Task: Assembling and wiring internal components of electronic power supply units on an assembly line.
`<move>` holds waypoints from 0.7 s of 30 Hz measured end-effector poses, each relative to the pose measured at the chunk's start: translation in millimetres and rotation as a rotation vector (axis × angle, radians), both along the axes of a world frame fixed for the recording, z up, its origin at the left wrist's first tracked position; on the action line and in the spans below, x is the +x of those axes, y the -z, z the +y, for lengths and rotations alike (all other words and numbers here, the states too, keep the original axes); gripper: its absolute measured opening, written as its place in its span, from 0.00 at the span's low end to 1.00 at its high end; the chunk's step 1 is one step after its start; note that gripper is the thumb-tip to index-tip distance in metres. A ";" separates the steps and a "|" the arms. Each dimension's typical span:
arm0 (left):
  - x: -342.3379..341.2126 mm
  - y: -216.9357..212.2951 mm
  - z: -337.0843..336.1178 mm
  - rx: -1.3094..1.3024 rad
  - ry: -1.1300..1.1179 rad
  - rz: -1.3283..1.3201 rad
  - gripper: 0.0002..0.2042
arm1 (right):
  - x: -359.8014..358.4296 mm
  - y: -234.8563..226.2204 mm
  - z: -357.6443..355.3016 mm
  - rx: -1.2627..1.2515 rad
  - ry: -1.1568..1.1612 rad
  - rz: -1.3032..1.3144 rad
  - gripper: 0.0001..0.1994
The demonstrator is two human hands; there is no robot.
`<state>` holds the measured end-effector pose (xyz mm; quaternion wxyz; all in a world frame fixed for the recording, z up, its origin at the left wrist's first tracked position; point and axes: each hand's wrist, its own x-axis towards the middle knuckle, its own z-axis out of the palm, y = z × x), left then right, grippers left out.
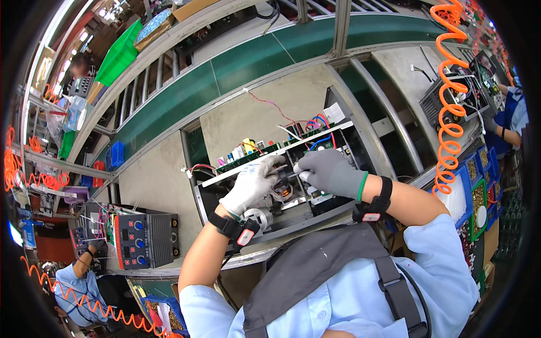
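Open dark grey metal chassis (293, 225): on pale grey flat surface (225, 121), directly before wearer. Green circuit board (248, 158) with upright components: along chassis far side. Hands, two. White-gloved left hand (255, 183): fingers half curled, beside copper-wound coil (287, 192); grip cannot be told. Grey-gloved right hand (331, 173), green cuff: fingers bent, over chassis interior; grip likewise unclear. Boxy dark grey unit with blue knobs (159, 234): further left.

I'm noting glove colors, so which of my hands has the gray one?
Your right hand has the gray glove, edged green at the wrist; your left hand wears a white glove.
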<state>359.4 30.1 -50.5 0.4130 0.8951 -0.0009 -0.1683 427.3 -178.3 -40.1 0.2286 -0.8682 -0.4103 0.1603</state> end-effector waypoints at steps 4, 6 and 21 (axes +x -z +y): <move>-7.2 1.3 1.3 -0.044 -0.054 -0.003 0.17 | -4.3 13.7 2.2 0.104 0.015 -0.090 0.06; -8.8 -3.4 1.9 -0.066 -0.067 0.021 0.19 | -5.4 15.7 7.7 0.168 -0.035 -0.236 0.04; -21.0 -10.6 -9.7 -0.729 -0.260 0.114 0.15 | -18.7 20.0 12.7 0.134 0.060 -0.038 0.06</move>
